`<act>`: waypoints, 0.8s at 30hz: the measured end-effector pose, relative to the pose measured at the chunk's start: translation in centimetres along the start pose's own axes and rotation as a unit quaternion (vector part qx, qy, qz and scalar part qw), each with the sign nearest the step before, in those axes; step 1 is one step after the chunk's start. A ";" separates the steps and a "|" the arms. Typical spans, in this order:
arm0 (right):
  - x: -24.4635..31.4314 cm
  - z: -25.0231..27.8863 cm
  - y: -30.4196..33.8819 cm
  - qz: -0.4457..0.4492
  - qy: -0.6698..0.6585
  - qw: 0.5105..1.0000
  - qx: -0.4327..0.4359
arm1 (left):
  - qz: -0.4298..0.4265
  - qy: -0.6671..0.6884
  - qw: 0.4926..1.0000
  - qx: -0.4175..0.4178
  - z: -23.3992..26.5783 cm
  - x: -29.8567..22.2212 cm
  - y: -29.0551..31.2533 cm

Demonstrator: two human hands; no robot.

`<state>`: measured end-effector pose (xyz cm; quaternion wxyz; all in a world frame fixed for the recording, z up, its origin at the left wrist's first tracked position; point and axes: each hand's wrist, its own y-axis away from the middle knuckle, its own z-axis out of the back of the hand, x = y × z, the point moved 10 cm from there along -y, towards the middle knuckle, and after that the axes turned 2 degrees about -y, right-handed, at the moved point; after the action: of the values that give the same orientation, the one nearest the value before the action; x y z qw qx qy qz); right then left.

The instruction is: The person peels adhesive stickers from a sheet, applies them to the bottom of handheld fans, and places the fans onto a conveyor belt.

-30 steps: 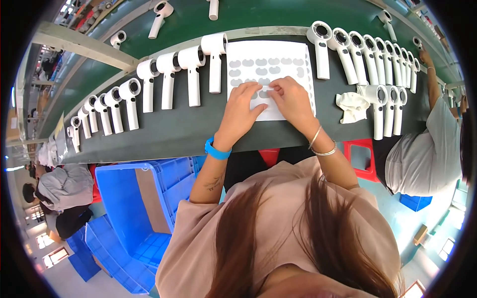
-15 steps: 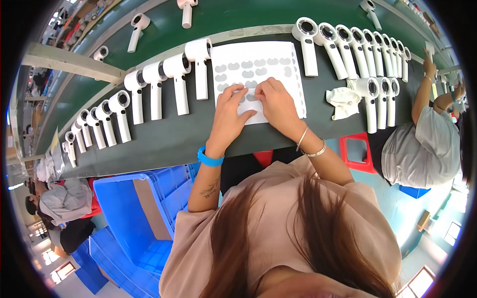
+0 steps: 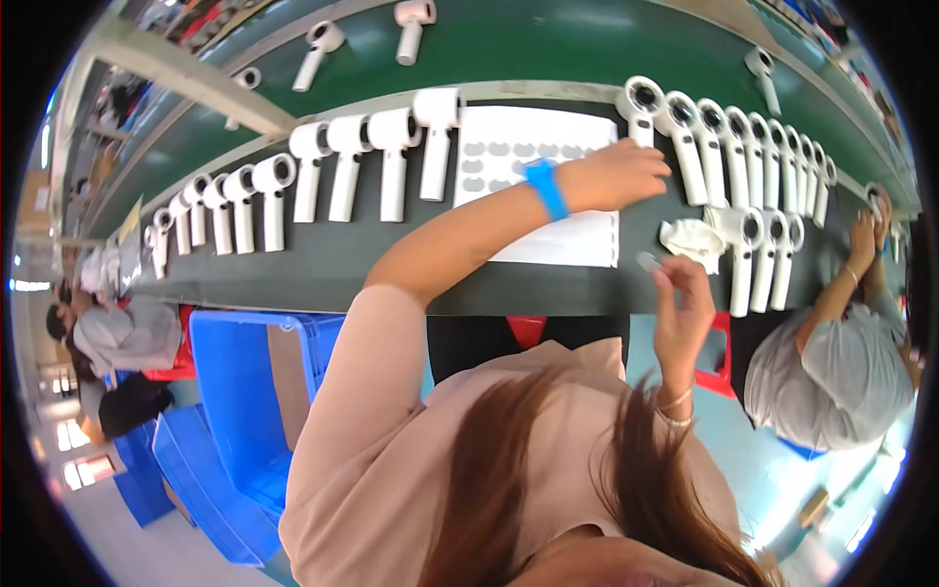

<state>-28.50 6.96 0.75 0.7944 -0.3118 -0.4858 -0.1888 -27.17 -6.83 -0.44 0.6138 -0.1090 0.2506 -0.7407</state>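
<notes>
My left hand (image 3: 626, 176), with a blue band at the wrist, reaches across the sticker sheet (image 3: 538, 252) to the nearest white handheld fan (image 3: 642, 125) of the right row. Its fingers are closed over the lower handle, which they hide. My right hand (image 3: 682, 308) is held up near the table's front edge. Thumb and forefinger pinch a small pale, see-through sticker (image 3: 648, 261). Rows of grey rounded stickers show on the white sheet, partly covered by my left forearm. A crumpled white cloth (image 3: 693, 241) lies just beyond my right hand.
More white fans (image 3: 393, 176) stand in a row on the left, and several (image 3: 743, 269) stand at the right. Behind runs a green belt (image 3: 528, 49) carrying spaced fans. Blue crates (image 3: 230, 391) are at lower left. A co-worker (image 3: 827, 362) sits at right, another (image 3: 137, 328) at left.
My left hand has left the sheet and moved right onto a fan. My right hand has drawn back toward me and right, now with a sticker in its fingertips. The view has shifted.
</notes>
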 end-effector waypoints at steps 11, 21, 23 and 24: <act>-0.7 2.6 1.1 0.001 -0.065 0.996 -0.067 | 0.017 -0.010 0.983 -0.181 9.3 0.3 -1.3; 6.3 -2.9 -1.2 0.075 -0.163 0.983 0.047 | 0.297 0.200 0.874 -0.328 13.9 -4.3 12.8; 7.0 -4.6 -1.5 0.026 -0.202 0.977 0.071 | 0.360 0.221 0.845 -0.329 12.5 -4.1 14.9; 7.3 -5.5 -1.5 0.020 -0.208 0.973 0.099 | 0.353 0.253 0.802 -0.410 12.5 -4.1 16.1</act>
<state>-22.46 2.19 5.90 0.7064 -0.2735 -0.6506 -0.0544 -6.63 -7.84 2.64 0.6460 -0.0629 0.6981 -0.3022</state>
